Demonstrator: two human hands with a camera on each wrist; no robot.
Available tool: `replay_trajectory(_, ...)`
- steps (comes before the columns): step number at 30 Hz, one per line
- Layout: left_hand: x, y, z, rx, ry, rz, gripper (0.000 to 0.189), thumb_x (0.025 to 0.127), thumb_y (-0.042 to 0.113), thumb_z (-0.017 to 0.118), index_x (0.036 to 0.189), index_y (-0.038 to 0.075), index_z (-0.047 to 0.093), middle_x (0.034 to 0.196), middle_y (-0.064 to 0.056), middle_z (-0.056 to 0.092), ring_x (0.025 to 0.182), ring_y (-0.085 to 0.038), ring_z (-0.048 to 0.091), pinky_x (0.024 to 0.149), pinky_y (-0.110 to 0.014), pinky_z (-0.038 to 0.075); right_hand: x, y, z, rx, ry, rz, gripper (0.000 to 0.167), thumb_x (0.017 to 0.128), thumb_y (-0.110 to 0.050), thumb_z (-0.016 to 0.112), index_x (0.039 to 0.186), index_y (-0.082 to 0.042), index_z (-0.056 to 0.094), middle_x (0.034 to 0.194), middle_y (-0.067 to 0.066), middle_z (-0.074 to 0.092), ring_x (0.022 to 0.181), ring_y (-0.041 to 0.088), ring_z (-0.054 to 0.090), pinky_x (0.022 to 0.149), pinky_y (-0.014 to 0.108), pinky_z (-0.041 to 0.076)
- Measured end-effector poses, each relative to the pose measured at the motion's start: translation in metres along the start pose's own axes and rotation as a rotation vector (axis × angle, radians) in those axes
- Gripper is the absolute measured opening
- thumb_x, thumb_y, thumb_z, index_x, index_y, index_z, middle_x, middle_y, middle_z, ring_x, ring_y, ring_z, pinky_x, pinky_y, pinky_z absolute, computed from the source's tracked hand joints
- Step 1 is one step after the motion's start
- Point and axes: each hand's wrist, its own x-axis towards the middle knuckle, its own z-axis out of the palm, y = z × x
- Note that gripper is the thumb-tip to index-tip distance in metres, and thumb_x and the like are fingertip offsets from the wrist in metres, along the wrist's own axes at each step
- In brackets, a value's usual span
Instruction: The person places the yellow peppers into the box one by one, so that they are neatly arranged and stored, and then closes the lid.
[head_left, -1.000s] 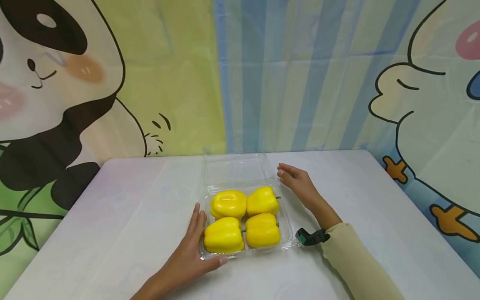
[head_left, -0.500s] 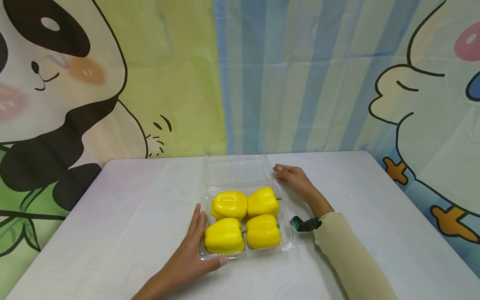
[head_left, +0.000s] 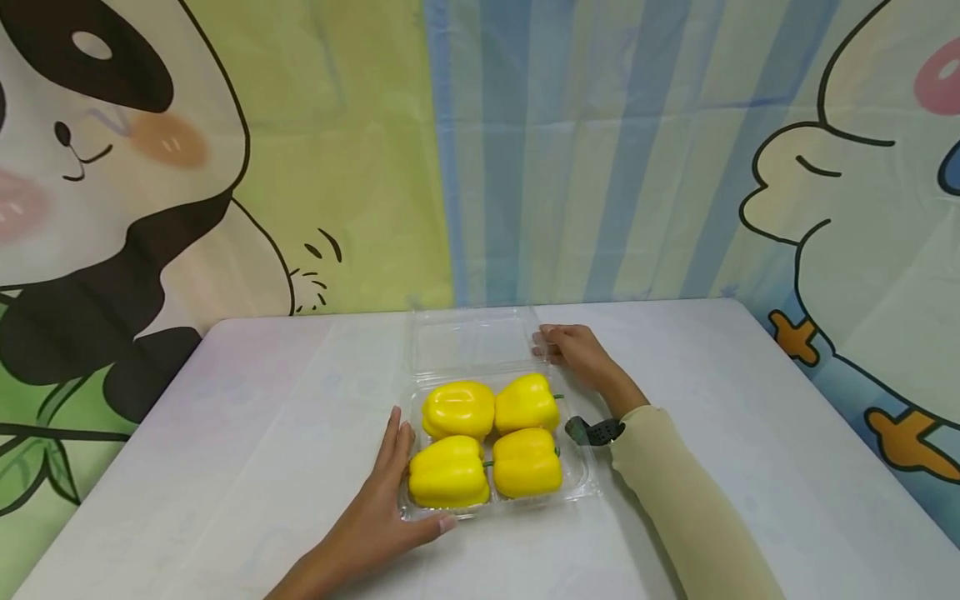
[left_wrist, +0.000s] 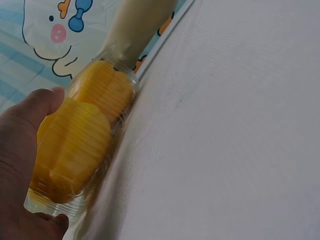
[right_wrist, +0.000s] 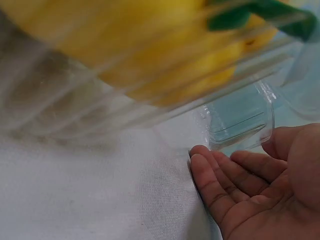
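A clear plastic clamshell container [head_left: 579, 477] sits on the table with its lid [head_left: 471, 343] folded back behind it. Inside are several yellow bell peppers [head_left: 527, 463] with green stems. My left hand [head_left: 378, 508] rests against the near left corner, fingers straight along the side and thumb across the front; in the left wrist view the thumb [left_wrist: 47, 102] lies beside the peppers. At the lid's right edge, my right hand [head_left: 583, 354] pinches the plastic; the right wrist view has the thumb [right_wrist: 280, 141] on that edge and the fingers [right_wrist: 220, 182] under it.
A white cloth covers the table [head_left: 225, 467], which ends just behind the lid. Behind stands a printed backdrop [head_left: 585, 150] with a panda and another cartoon animal. A black band [head_left: 595, 432] on the right wrist overlaps the container's right side in the head view.
The right hand has moved left to the lid's right edge and its fingers have closed onto it. The left hand, container and peppers stay in place.
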Motion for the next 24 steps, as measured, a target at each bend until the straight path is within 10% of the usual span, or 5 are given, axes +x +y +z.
replay_trajectory(24,-0.001,0.001,-0.002,0.000,-0.005,-0.006,0.125,0.069,0.060,0.080,0.157,0.009,0.007,0.157,0.018,-0.021,0.146,-0.022,0.003,0.110,-0.059,0.019,-0.003,-0.012,-0.004,0.038,0.007,-0.049,0.044,0.102,-0.017,0.052,0.143,-0.002,0.047,0.140,0.011,0.053,0.121,0.019,0.057,0.097,0.033,0.046)
